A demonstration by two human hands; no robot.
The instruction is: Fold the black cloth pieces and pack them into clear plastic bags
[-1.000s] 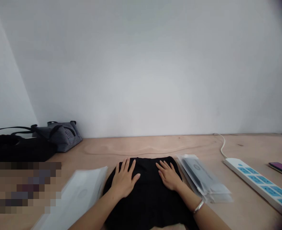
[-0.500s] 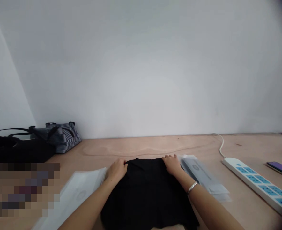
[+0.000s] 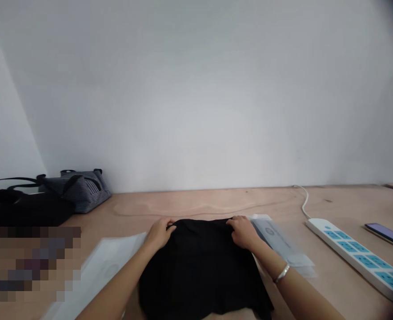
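Observation:
Black cloth [image 3: 203, 271] lies spread on the wooden table in front of me, its near edge reaching the bottom of the view. At its far left corner my left hand [image 3: 160, 233] is closed on the fabric, thumb over the edge. My right hand [image 3: 242, 230] grips the far right corner with bent fingers; a silver bangle is on that wrist. Clear plastic sleeves [image 3: 116, 258] lie under and beside my left forearm. More plastic sleeves [image 3: 276, 235], with something dark inside, lie just right of my right hand.
A striped bag [image 3: 86, 191] and a black bag [image 3: 26, 209] stand at the far left by the wall. To the right are a white power strip [image 3: 356, 255] with blue sockets, its cable, and a phone [image 3: 388, 235]. The lower left is pixelated.
My left hand has shifted slightly left with its corner of the cloth. The far edge now looks smoother and wider, and the small fold near its middle has flattened.

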